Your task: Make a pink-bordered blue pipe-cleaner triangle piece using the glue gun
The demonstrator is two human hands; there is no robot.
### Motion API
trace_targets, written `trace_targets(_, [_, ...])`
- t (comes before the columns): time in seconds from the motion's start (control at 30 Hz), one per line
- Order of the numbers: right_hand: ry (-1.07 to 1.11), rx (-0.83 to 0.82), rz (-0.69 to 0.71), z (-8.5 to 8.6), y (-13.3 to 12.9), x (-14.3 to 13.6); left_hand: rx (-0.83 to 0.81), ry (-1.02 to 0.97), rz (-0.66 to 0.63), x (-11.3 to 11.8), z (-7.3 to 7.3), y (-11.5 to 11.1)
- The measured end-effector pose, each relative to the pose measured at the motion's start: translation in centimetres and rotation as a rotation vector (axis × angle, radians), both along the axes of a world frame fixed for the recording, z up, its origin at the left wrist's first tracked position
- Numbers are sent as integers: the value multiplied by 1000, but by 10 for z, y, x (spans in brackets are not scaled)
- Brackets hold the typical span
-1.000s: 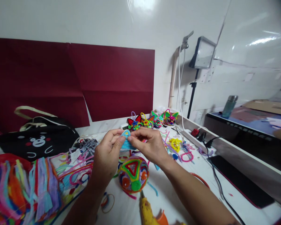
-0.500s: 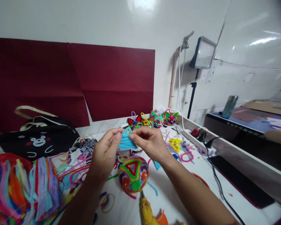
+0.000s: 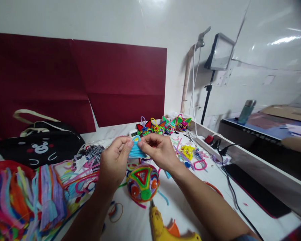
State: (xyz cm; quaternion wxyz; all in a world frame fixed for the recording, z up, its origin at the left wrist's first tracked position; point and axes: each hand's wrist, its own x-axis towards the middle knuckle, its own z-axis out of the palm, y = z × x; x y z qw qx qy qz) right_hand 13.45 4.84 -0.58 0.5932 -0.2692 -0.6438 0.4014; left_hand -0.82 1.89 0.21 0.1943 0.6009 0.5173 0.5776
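Between both hands is a light blue pipe-cleaner piece with a loop at its top. My left hand pinches its left side between thumb and fingers. The fingers of my right hand are closed on its right side. Below the hands, a colourful ball-shaped face with a green nose and orange eyes rests on the white table. A yellow glue gun lies in front of it, its tip near the ball.
Bundled pipe cleaners and a black bag occupy the left. Finished colourful heads stand at the back. Loose yellow pieces, a power strip, cables and a black phone lie to the right.
The camera view has shifted slightly. The blue piece has tilted a little between my hands, and both hands keep hold of it.
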Motion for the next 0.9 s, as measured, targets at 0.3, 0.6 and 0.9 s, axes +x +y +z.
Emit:
trace_targets(0.3, [-7, 54, 24, -2, 5, 4, 0, -44, -113, 0, -4, 8])
trace_targets(0.6, [-51, 65, 82, -5, 11, 8, 22, -185, -189, 4, -6, 13])
trace_targets(0.9, [-212, 40, 50, 10, 15, 22, 176, -304, -179, 2, -6, 20])
